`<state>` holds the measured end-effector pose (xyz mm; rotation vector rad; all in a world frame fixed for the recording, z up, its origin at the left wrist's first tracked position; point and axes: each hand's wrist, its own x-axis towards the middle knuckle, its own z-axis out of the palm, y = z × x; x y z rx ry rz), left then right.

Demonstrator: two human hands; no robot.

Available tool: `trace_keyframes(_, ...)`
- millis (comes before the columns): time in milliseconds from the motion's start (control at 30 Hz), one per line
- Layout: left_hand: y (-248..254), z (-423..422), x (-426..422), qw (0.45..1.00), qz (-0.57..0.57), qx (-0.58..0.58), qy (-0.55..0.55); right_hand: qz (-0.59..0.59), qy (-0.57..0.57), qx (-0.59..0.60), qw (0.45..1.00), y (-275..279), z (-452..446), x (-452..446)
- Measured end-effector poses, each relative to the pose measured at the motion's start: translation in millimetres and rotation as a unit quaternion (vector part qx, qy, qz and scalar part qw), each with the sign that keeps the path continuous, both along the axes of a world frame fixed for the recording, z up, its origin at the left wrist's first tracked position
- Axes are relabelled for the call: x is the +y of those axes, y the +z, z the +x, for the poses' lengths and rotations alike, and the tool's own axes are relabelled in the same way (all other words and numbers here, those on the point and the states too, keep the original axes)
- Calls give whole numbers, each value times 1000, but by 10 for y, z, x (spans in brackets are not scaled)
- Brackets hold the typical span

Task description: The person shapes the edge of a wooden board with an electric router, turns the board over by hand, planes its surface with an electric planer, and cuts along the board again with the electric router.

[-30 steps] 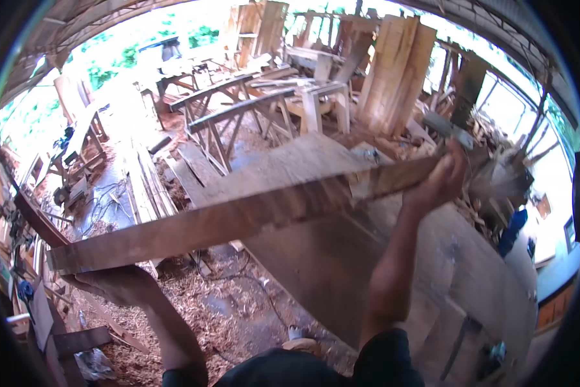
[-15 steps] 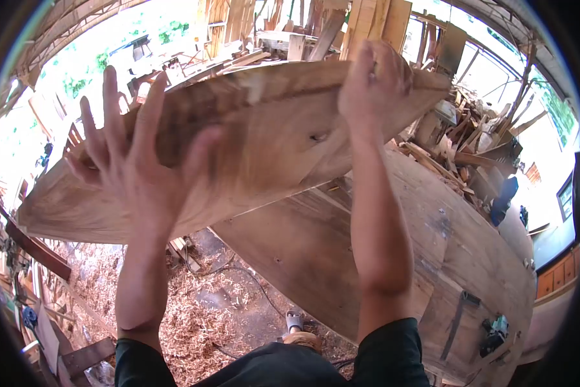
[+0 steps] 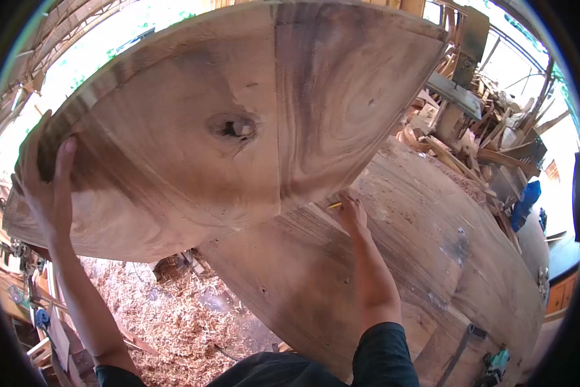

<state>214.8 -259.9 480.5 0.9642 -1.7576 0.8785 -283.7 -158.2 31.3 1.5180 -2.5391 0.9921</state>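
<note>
A large rounded wooden panel (image 3: 193,174) stands tilted in front of me, with a dark knot hole and a seam across its face. My left hand (image 3: 48,187) grips its left edge, thumb on the near face and the other fingers partly behind the rim. Just under the panel's lower edge, my right hand (image 3: 352,211) is closed by a thin yellow stick (image 3: 334,205), which pokes out from the fingers; the fingertips are partly hidden. Below lies a second big wooden slab (image 3: 303,264), its surface close beneath the right hand.
Wood shavings (image 3: 174,309) cover the floor at lower left. A green-and-dark power tool (image 3: 496,364) sits on the slab's near right end, beside a dark strip (image 3: 458,351). Scrap wood (image 3: 490,138) is heaped at the back right, near a blue bag (image 3: 525,205).
My left hand went from spread in front of the panel to gripping its left edge. My right hand came down from the top edge to the yellow stick. The panel appears larger and higher.
</note>
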Motion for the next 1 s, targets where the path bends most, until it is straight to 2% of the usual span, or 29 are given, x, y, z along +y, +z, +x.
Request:
trace_keyframes(133, 36, 77, -167, 995, 53, 29, -83, 85, 23, -9, 996, -452, -163, -96)
trace_keyframes(233, 40, 226, -333, 999, 37, 28, 14, 103, 45, 57, 992, -603, -261, -111)
trace_keyframes(300, 29, 272, -364, 999, 15, 19, 38, 122, 22, 62, 990, -663, -337, -37)
trace_keyframes(367, 46, 160, -364, 997, 31, 28, -64, 164, -51, 5, 985, -502, -471, 112)
trace_keyframes(433, 28, 206, -374, 998, -12, 5, -63, 99, -109, 69, 987, -709, -861, 463)
trace_keyframes(467, 3, 213, -361, 997, -29, 4, -64, 111, -137, 81, 981, -833, -1133, 647)
trace_keyframes(500, -21, 227, -358, 997, -46, 2, -65, 105, -213, 48, 970, -921, -1321, 874)
trace_keyframes(533, -56, 227, -369, 994, -63, 24, -89, 145, -253, 19, 956, -654, -1330, 1120)
trace_keyframes(567, -60, 154, -299, 994, -56, 33, -90, 59, -271, 13, 961, -807, -1474, 1352)
trace_keyframes(600, -98, 90, -275, 990, -70, 52, -114, 45, -313, 10, 949, -919, -1579, 1549)
trace_keyframes(667, -118, 25, -165, 987, -94, 48, -120, 2, -337, -133, 932, -637, -1513, 1771)
trace_keyframes(700, -125, -73, -94, 982, -160, 16, -95, -56, -302, -221, 926, -418, -1376, 1819)
trace_keyframes(733, -149, -43, -16, 977, -200, 58, -51, -113, -265, -307, 907, -82, -1151, 1837)
trace_keyframes(767, -196, 165, -40, 962, -230, 145, -30, -169, -227, -388, 877, 290, -913, 1842)
trace_keyframes(800, -241, 372, -65, 939, -252, 233, -16, -204, -189, -408, 870, 687, -604, 1838)
trace_keyframes(833, -305, 582, -5, 913, -207, 343, -74, -239, -153, -427, 858, 1061, -278, 1816)
trace_keyframes(900, -432, 1000, 108, 787, -150, 560, -211, -344, -63, -478, 806, 1576, 271, 1800)
trace_keyframes(967, -575, 1221, 539, 774, -128, 561, -264, -479, 88, -538, 688, 2046, 826, 1750)
trace_keyframes(1000, -709, 1291, 728, 750, -135, 586, -276, -497, 198, -556, 636, 2259, 1054, 1774)
